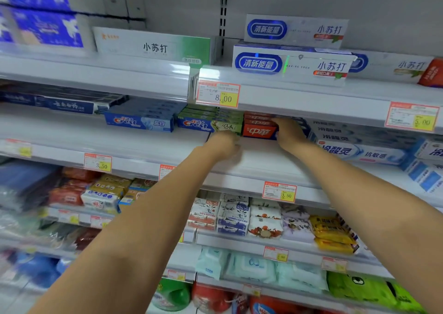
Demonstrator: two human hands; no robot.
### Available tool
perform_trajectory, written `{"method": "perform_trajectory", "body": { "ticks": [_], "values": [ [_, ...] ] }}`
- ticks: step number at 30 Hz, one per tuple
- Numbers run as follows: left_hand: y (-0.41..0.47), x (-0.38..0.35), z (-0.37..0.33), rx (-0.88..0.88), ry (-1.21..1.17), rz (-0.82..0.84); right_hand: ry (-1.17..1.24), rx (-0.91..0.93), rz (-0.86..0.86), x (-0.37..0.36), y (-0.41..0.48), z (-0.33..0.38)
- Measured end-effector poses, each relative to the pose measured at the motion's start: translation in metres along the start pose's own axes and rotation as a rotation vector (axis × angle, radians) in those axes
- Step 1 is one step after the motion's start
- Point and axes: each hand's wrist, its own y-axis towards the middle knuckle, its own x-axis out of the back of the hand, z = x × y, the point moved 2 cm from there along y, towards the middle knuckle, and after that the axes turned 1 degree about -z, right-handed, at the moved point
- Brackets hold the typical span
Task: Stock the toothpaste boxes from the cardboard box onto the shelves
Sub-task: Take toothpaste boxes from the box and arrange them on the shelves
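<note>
As hands (pixel 225 143) (pixel 290 134) flank them, red boxes (pixel 259 131) run left-right.

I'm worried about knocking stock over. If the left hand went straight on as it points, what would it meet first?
Probably the right end of the green Crest box, just ahead of the left hand. The red box stack sits slightly right of that line, though depth is unclear.
</note>
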Motion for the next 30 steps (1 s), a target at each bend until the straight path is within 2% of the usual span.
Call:
{"method": "perform_trajectory", "body": {
  "ticks": [5,8,11,14,20,24,30],
  "values": [
    [-0.058,-0.013,-0.037,-0.213,-0.385,-0.425,0.119,0.176,-0.189,0.024,-0.068,0.024],
    [-0.102,-0.045,-0.052,-0.282,-0.572,-0.470,0.168,0.177,-0.262,0.036,-0.131,0.020],
    [-0.134,-0.095,-0.067,-0.281,-0.567,-0.349,0.186,0.120,-0.221,0.028,-0.184,-0.013],
    [-0.155,-0.156,-0.083,-0.254,-0.524,-0.188,0.129,0.047,-0.109,0.000,-0.234,-0.060],
    [-0.188,-0.296,-0.102,-0.039,-0.510,0.207,0.027,-0.298,0.303,-0.080,-0.337,-0.164],
    [-0.204,-0.385,-0.109,0.068,-0.551,0.337,0.081,-0.553,0.487,-0.146,-0.408,-0.238],
    [-0.224,-0.522,-0.093,0.268,-0.413,0.527,0.146,-0.760,0.647,-0.268,-0.493,-0.329]
  ]
}}
